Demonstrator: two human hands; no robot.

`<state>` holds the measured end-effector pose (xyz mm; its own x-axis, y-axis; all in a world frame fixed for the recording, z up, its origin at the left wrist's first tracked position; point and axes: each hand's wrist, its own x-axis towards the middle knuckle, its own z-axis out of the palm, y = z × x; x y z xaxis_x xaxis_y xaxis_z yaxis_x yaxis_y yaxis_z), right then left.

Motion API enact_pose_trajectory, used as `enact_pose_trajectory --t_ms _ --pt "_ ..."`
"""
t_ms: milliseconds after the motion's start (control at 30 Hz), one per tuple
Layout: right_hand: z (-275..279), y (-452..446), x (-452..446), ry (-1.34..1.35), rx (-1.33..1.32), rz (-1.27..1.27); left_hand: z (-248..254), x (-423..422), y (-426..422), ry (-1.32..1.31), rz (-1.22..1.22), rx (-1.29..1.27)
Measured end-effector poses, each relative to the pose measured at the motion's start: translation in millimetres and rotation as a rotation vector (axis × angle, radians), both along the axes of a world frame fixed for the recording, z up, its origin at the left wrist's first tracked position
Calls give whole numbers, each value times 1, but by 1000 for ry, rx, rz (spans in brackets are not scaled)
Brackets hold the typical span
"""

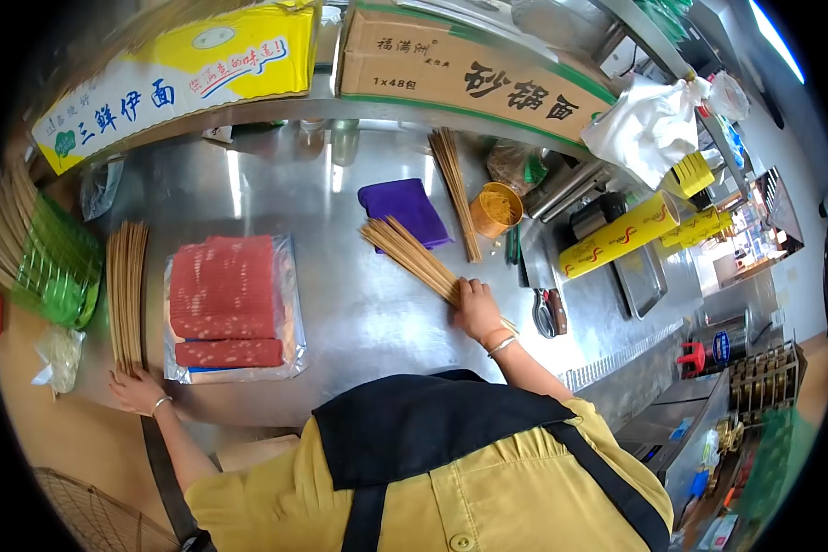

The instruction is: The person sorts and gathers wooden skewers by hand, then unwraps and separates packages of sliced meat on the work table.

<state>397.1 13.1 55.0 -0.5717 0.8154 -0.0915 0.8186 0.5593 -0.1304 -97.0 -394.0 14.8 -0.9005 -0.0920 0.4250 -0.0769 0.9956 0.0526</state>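
My left hand (138, 392) is at the near end of a bundle of bamboo skewers (127, 294) on the steel table's left side. Its fingers are apart and touch the stick ends. My right hand (477, 311) is closed over the near part of another skewer bundle (412, 257), which lies slantwise with its far end on a folded purple cloth (403, 210). Between my hands, a stack of red ridged slices (223, 287) rests on clear plastic, with a separate strip (228, 353) at its near side.
A third skewer bundle (455, 193) lies beyond the cloth, beside a tin (496, 209) of yellowish pieces. Scissors (545, 316), a cleaver (540, 262) and a yellow wrap roll (620, 235) are at right. Noodle cartons (469, 69) sit on the shelf above; a green basket (60, 262) stands left.
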Motion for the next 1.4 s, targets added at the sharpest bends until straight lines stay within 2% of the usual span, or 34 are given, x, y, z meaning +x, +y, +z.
enact_pose_trajectory --t_ms 67,100,167,200,267,300,433,500,533,600,633,667,700,733,800,833,900,967,1000,1067,1100,1133,1167,1200,1233,1267,1300,1333,1367,1400 --pt "2 2 -3 -53 17 -9 -2 3 2 266 -240 213" --pt "-1 6 -6 -77 -15 -25 -3 3 6 269 -251 216" --pt "-7 8 -9 -61 22 -33 8 18 22 275 -511 610" --pt "-8 9 -8 -54 27 -37 16 26 29 281 -516 614" --pt "-5 11 -9 -94 -3 -9 46 51 49 299 -718 630" --pt "-6 13 -9 -88 4 -7 69 74 66 258 -763 774" --pt "-5 13 -5 -131 -6 7 107 120 98 181 -856 770" --pt "-3 6 -2 -140 41 38 113 139 115 113 -1053 825" --pt "-1 0 0 -64 41 32 115 149 122 118 -1050 831" --pt "7 -10 2 12 43 28 118 170 135 49 -1286 755" --pt "14 -14 3 52 -60 1 123 183 140 53 -1288 758" --pt "21 -19 5 94 -164 -29 127 196 145 -67 -1386 811" --pt "27 -24 6 185 -148 -5 130 206 150 -192 -1484 860" --pt "42 -31 4 191 -144 -13 130 213 154 -190 -1495 858" --pt "82 -48 -1 631 -281 36 122 225 163 -323 -1649 888" --pt "101 -58 -4 642 -277 24 121 232 167 -324 -1665 879" --pt "131 -73 -10 1014 -342 19 119 243 175 -455 -1665 929" --pt "132 -88 -14 1104 -368 -1 109 245 180 -436 -1749 841" --pt "135 -92 -14 1184 -387 -10 110 249 182 -540 -1760 858" --pt "146 -100 -15 1160 -378 68 104 258 189 -1209 -1609 1134" --pt "151 -101 -18 1182 -200 171 114 262 195 -1338 -1634 1129" --pt "159 -106 -19 1100 -439 82 137 271 203 -1402 -1711 1178" --pt "157 -107 -25 1208 -361 204 160 285 209 -1409 -1766 1276" --pt "155 -108 -30 1306 -282 334 177 300 219 -1308 -1854 1426" --pt "147 -112 -33 1302 -276 374 190 306 227 -1301 -1947 1342" --pt "115 -104 -41 1246 -256 443 200 311 234 -1280 -2024 1263" --pt "87 -103 -45 1204 -437 447 203 317 243 -1400 -1981 1356" --pt "64 -103 -42 1127 -765 368 194 321 255 -1522 -1916 1453" --pt "48 -106 -41 1129 -803 250 177 322 266 -1523 -1789 1331" --pt "41 -106 -38 1155 -880 206 151 315 274 -1502 -1817 1320"
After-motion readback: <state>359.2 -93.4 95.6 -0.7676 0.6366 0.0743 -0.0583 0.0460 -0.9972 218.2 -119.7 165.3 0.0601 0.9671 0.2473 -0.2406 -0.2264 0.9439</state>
